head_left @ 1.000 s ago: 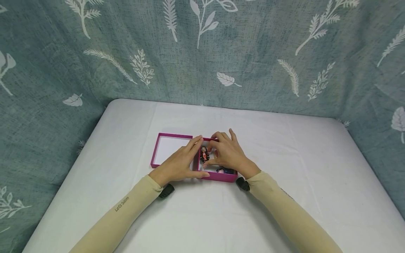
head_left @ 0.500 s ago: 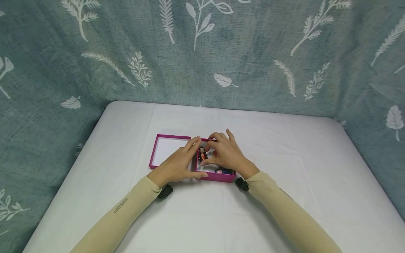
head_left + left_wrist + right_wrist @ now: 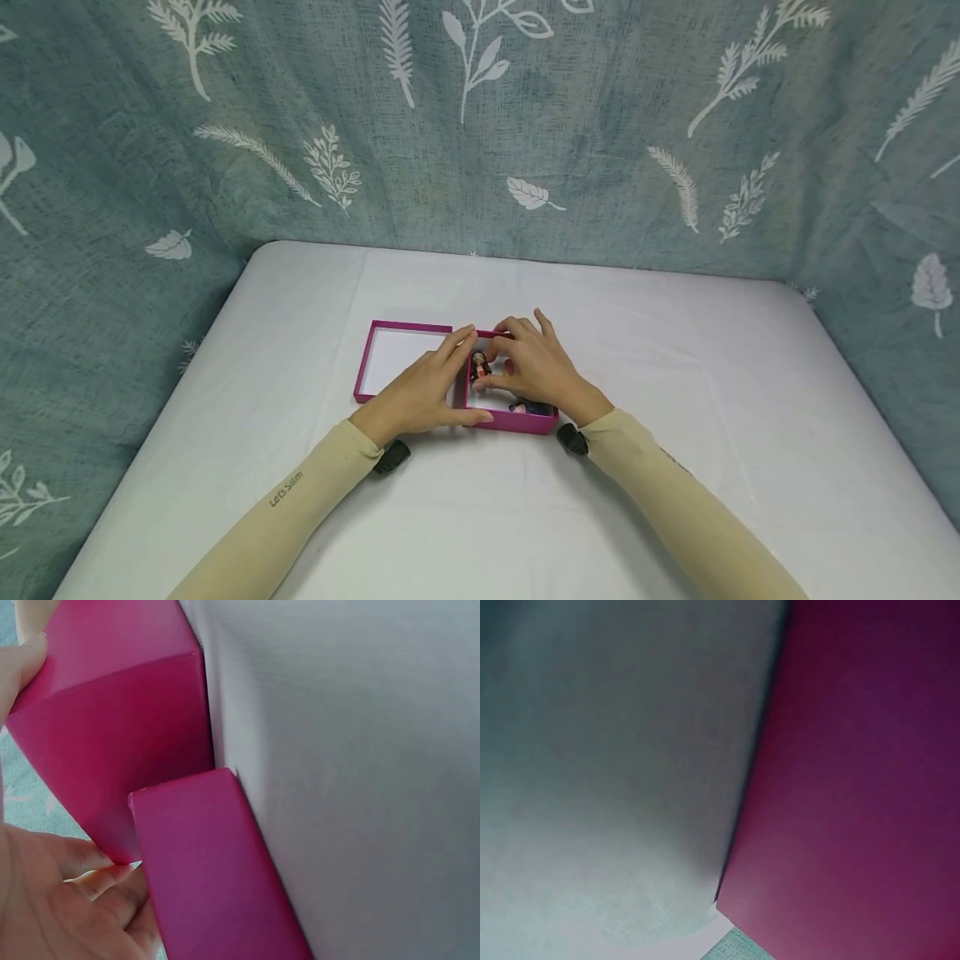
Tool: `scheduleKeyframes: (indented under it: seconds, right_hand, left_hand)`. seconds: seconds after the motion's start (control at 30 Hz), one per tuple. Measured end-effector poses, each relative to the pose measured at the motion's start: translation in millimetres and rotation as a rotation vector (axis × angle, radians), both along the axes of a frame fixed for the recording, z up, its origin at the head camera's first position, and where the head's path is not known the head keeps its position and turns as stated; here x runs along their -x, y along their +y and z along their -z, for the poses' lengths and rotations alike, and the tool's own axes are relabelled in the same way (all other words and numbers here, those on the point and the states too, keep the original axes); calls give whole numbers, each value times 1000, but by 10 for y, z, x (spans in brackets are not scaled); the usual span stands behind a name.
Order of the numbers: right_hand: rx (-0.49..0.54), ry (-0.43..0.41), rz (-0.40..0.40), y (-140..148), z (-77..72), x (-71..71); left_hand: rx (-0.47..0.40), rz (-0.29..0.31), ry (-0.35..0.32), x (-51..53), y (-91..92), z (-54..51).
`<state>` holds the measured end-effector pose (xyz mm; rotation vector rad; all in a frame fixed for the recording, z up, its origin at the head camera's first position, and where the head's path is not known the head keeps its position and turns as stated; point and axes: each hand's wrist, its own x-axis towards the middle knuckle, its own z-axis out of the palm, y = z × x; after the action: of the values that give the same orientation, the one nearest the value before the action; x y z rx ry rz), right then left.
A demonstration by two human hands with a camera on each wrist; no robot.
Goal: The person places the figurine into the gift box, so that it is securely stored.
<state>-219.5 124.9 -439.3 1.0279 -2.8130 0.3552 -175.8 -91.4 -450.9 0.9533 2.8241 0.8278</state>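
A magenta box (image 3: 517, 422) without its lid stands mid-table. My left hand (image 3: 420, 385) grips its left end, thumb along the near side and fingers at the far corner; the left wrist view shows the thumb (image 3: 31, 661) and bent fingers against the box wall (image 3: 112, 757). Inside at the left lies a small dark-haired doll (image 3: 480, 365) in red and black. Over the box, my right hand (image 3: 536, 362) has its thumb and forefinger curled at the doll's two ends. A second small figure (image 3: 531, 407), dark with a pinkish part, lies along the near wall, partly hidden.
Left of the box lies its magenta-rimmed lid (image 3: 401, 358), white inside facing up, close against the box and partly behind my left hand. A white cloth (image 3: 637, 500) covers the table. A green leaf-patterned curtain (image 3: 600, 125) hangs behind and at both sides.
My right thumb has shifted slightly over the doll's lower end. The left hand keeps its hold on the box; the head view has shifted a little.
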Motion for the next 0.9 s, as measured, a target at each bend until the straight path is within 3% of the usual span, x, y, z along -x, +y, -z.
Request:
scheduleKeyframes:
  seconds: [0.5,0.9]
  right_hand:
    - [66,32,-4,29,-22,4]
    - [135,36,-16,376,-289,-133]
  left_hand:
    - [4,-6,-13,-11,7,-2]
    - [-4,-3,0,9,3,4]
